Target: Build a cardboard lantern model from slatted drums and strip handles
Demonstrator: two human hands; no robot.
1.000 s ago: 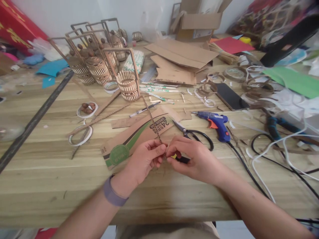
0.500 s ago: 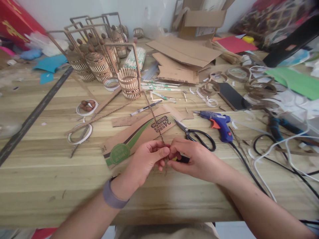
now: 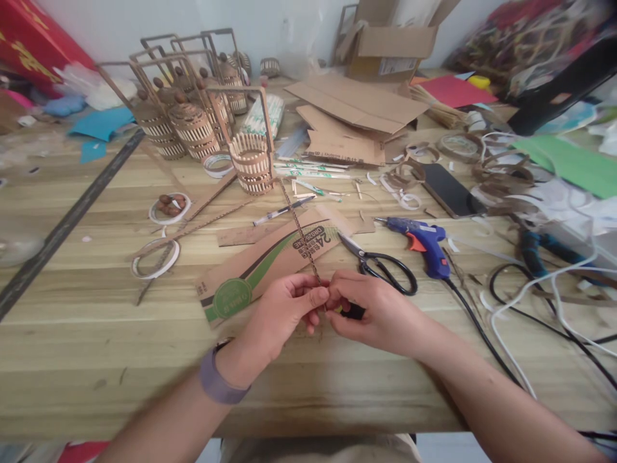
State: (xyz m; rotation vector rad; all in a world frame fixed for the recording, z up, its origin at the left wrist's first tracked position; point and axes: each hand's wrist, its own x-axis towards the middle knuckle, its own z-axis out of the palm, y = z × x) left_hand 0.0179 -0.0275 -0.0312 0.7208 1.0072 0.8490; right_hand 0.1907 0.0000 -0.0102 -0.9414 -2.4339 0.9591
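My left hand [image 3: 294, 305] and my right hand [image 3: 369, 305] meet near the table's front, both pinching the near end of a thin corrugated cardboard strip [image 3: 302, 235]. The strip slants up and away toward a small basket [image 3: 251, 164] of pale sticks with a tall brown handle. Under the strip lies a printed cardboard piece [image 3: 270, 267] with a green band. Scissors [image 3: 380, 263] with black handles rest just beyond my right hand. Part of a dark object with a yellow edge [image 3: 354, 311] shows behind my right fingers. The strip's very end is hidden by my fingertips.
Several finished lidded baskets [image 3: 190, 128] stand at the back left. A blue glue gun [image 3: 424, 241] lies right of the scissors, its cable running forward. Behind it are a phone [image 3: 453, 188] and tape rolls. Cardboard sheets [image 3: 357, 106] lie at the back.
The hands keep nearly the same place on the strip; the right fingers shift slightly. The view moves a little.
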